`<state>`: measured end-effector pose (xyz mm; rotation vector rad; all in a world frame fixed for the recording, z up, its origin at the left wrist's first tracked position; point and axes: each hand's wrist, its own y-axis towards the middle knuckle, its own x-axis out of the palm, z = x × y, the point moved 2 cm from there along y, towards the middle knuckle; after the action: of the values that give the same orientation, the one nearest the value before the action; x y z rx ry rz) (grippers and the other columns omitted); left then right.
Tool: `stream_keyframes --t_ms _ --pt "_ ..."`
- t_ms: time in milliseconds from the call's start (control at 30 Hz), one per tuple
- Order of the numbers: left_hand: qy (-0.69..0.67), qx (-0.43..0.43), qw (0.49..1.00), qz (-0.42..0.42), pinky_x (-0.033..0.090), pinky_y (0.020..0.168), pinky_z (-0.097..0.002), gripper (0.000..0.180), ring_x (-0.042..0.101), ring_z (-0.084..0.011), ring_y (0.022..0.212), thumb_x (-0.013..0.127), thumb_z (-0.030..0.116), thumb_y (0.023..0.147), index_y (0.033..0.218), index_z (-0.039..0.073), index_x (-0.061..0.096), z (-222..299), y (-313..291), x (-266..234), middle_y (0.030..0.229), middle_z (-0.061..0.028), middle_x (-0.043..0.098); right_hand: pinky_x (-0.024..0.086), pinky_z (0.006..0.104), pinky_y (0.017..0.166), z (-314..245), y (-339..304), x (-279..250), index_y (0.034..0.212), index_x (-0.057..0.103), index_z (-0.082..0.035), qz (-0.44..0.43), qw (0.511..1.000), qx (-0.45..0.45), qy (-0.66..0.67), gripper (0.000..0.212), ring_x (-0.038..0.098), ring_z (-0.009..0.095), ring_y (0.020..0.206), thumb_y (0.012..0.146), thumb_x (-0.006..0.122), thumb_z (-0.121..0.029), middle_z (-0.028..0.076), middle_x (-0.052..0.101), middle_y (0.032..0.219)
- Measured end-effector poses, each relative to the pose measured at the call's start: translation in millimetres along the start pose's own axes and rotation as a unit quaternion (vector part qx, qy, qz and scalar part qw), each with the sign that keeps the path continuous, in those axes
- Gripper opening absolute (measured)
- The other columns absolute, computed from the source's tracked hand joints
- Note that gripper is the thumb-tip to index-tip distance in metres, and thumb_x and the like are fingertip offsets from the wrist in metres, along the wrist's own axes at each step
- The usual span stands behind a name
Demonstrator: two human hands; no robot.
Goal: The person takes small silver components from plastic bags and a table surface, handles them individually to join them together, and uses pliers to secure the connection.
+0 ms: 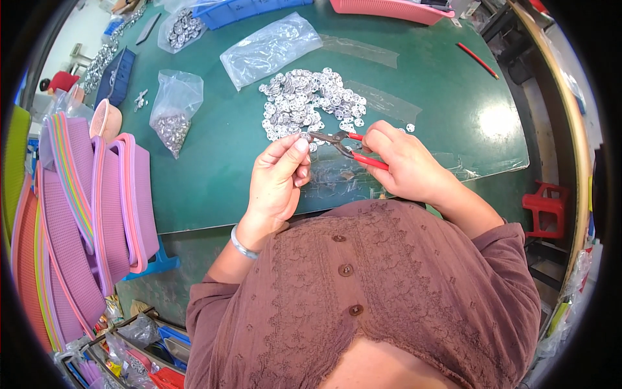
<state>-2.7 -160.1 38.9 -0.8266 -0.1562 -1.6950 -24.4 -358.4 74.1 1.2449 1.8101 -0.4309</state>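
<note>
My left hand (280, 175) pinches a small round silvery disc (304, 137) between thumb and forefinger, just in front of the heap. In my right hand (405, 162) is a pair of pliers (370, 160) with red handles, its dark jaws pointing left and meeting the disc at my left fingertips. Whether the jaws grip the disc is too small to tell. Right behind both hands spreads a loose heap of silvery cut-out discs (295, 97), and one stray disc (410, 128) lies to the right of my right hand.
A green table (214, 181) carries an empty-looking clear plastic bag (271, 50), a bag of small metal parts (173, 123) and a red pencil-like stick (478, 60). Blue (243, 9) and pink (389, 11) trays stand at the far edge. Purple woven baskets (65, 227) crowd the left.
</note>
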Motion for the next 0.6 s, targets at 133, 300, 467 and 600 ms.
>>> stream_keyframes --t_ms 133,300,467,600 --pt "0.002 0.002 1.000 0.007 0.033 0.047 -0.0195 0.006 0.044 -0.0085 0.055 0.059 0.012 0.083 0.085 0.005 0.058 -1 1 -1 0.069 -0.0016 0.052 0.043 0.0403 0.058 0 1 0 0.086 0.046 -0.003 0.011 1.000 -0.005 0.002 0.019 0.052 0.033 0.070 0.075 0.058 -0.014 0.015 0.048 0.081" --pt "0.017 0.029 0.999 0.014 0.033 0.047 -0.0195 0.007 0.044 -0.0079 0.054 0.060 0.012 0.082 0.084 0.005 0.058 -2 1 1 0.068 -0.0015 0.053 0.041 0.0384 0.058 0 0 5 0.084 0.045 -0.002 0.008 1.000 0.009 0.012 0.016 0.050 0.034 0.069 0.075 0.057 -0.008 0.014 0.047 0.080" --pt "0.086 0.110 0.989 0.041 0.034 0.048 -0.0169 0.009 0.044 -0.0038 0.053 0.065 0.009 0.078 0.082 0.003 0.060 -1 3 -1 0.065 0.0014 0.054 0.041 0.0387 0.058 -2 1 8 0.083 0.045 -0.002 0.008 1.000 0.003 0.013 0.015 0.050 0.034 0.068 0.076 0.057 -0.007 0.015 0.047 0.080" --pt "0.099 0.160 0.981 0.043 0.033 0.049 -0.0165 0.007 0.043 -0.0031 0.054 0.064 0.008 0.079 0.080 0.002 0.060 -5 4 -1 0.064 0.0022 0.053 0.044 0.0394 0.059 -2 3 11 0.086 0.046 -0.002 0.012 1.000 -0.015 -0.015 0.018 0.052 0.032 0.071 0.074 0.057 -0.009 0.014 0.048 0.078"
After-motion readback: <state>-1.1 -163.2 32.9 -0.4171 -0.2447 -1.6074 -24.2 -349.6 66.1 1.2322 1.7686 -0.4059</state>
